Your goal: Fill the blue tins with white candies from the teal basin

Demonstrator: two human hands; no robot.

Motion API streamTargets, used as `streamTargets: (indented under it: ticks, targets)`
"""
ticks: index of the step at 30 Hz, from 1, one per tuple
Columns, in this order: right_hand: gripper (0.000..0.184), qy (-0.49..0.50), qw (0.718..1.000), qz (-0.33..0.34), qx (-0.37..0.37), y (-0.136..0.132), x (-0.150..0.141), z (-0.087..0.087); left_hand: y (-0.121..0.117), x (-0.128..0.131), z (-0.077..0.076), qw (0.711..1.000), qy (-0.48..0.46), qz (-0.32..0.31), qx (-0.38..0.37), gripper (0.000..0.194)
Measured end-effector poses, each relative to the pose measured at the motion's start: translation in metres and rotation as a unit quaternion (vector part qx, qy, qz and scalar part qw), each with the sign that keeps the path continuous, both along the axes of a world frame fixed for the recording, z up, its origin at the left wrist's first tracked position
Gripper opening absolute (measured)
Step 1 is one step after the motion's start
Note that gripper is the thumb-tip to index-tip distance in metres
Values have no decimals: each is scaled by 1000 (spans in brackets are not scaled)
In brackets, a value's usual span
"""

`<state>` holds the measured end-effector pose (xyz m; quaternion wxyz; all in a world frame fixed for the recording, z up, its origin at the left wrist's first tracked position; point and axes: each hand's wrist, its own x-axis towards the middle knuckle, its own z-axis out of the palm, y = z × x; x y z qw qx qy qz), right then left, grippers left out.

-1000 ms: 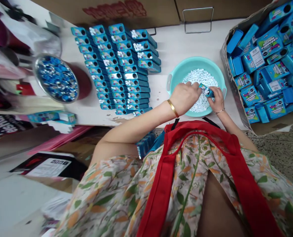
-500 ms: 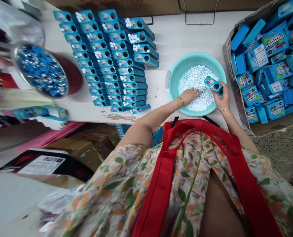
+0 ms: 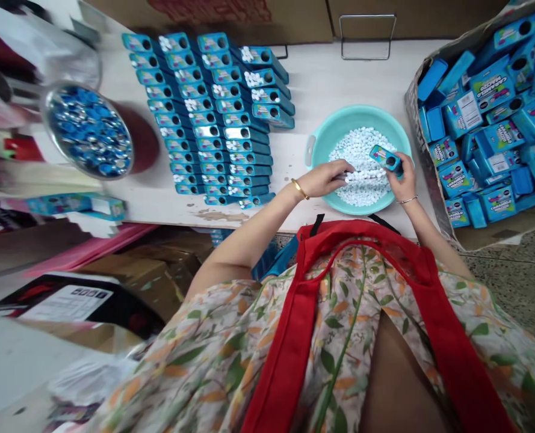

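A teal plastic basin [image 3: 315, 165] holding small white candies [image 3: 361, 144] stands on the table in front of me. My right hand [image 3: 404, 180] is closed around a small blue candy box [image 3: 384, 157], tilted over the basin's right side, its dark round hole facing up. At the basin's left rim, my left hand [image 3: 333, 177] has its fingers pinched together over the candies. A thin edge shows at its fingertips beside a raised row of white candies; what exactly it grips is unclear.
Rows of upright blue boxes [image 3: 208, 120], some topped with white candies, stand left of the basin. Farther left is a metal pot [image 3: 48, 129] of blue and silver wrapped pieces. A cardboard carton [image 3: 423, 144] full of blue boxes stands right; a wire stand [image 3: 366, 58] is behind.
My left hand has drawn back left and up from the candies, its fingers now pinched. The right hand keeps the box nearly in place. The view has shifted slightly.
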<state>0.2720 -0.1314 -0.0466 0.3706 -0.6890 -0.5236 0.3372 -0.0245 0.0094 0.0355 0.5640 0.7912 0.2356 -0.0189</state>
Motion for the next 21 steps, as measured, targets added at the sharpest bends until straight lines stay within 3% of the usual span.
streamTargets:
  ticks: [6,10,14,16,18,21]
  targets:
    - [49,-32,997,69,5,-6,-15,1,28,37,74,974,166,-81,134,34]
    - [44,-45,996,70,-13,-8,-28,4,15,72,111,936,276,-107,188,37]
    - [41,-34,997,61,-23,-8,-33,4,-1,87,133,933,268,-92,223,40]
    - [43,-24,998,58,-25,-9,-30,4,0,83,132,934,265,-72,227,37]
    - [48,-19,998,53,-28,-9,-25,3,8,73,116,931,284,-38,226,36]
    - [55,-20,999,38,-29,-9,-16,4,21,57,61,922,323,7,215,37]
